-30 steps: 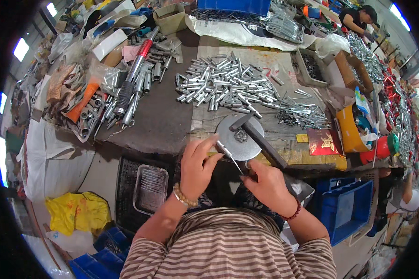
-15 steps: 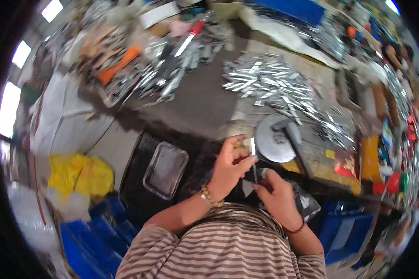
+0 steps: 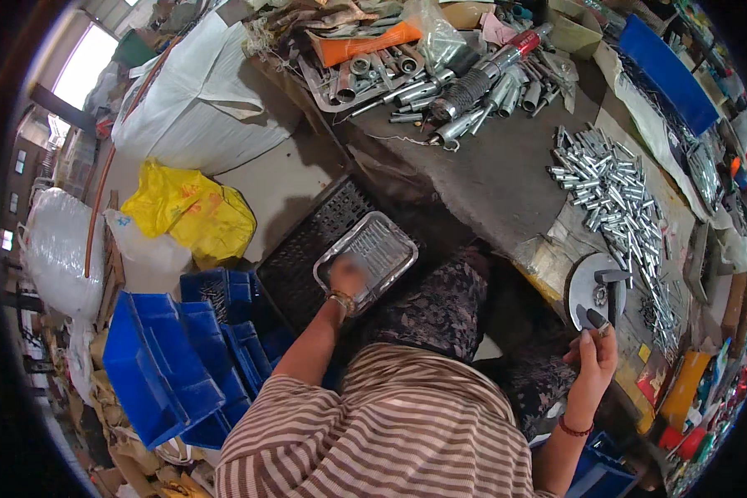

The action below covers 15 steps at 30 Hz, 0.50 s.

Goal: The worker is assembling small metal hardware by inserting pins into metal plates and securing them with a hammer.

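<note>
My left hand [image 3: 349, 278] reaches down to a shallow silver metal tray [image 3: 407, 247], over its left part. Motion smears the fingers, so whether they grip anything is hidden. Slim shiny metal pieces [image 3: 382, 249] lie side by side in the tray. At the bench's near edge, my right hand [image 3: 591, 357] is raised with thumb and fingers drawn together. Dark, pointed shapes show at its fingertips; I cannot make out what is pinched there. Just beyond it is a round metal disc [image 3: 581, 286] with a hammer [image 3: 612, 276] lying across it.
A heap of short metal tubes [image 3: 610, 187] covers the bench's right side. Larger tubes [image 3: 473, 95] and an orange piece [image 3: 365, 43] lie at the back. A black crate [image 3: 311, 228] supports the tray. Blue bins [image 3: 162, 357] and a yellow bag [image 3: 195, 212] stand left.
The view has swung left. My hands, formerly close together around a slim metal piece, are now far apart: the left has gone to the tray, the right stays by the disc.
</note>
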{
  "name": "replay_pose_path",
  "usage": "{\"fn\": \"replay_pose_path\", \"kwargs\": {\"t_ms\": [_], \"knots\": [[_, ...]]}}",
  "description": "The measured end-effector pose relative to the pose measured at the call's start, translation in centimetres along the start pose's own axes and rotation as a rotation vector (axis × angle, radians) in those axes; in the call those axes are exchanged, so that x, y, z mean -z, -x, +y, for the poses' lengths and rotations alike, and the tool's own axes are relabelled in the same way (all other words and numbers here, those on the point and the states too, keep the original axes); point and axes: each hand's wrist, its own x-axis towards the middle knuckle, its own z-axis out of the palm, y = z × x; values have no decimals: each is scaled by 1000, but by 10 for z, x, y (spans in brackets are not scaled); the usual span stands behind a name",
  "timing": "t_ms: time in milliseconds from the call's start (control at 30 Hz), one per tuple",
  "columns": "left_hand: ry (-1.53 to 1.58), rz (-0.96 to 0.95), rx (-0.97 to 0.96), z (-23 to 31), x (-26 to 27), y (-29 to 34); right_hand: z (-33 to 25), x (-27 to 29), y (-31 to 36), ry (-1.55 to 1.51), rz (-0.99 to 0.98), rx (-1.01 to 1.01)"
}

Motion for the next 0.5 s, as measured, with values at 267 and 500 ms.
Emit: {"fn": "replay_pose_path", "kwargs": {"t_ms": [267,500], "knots": [[428,1,288,-63,23,-80,11,2,-5,-60,14,23],[-409,417,-265,-78,16,-75,2,2,-3,-163,58,-51]]}}
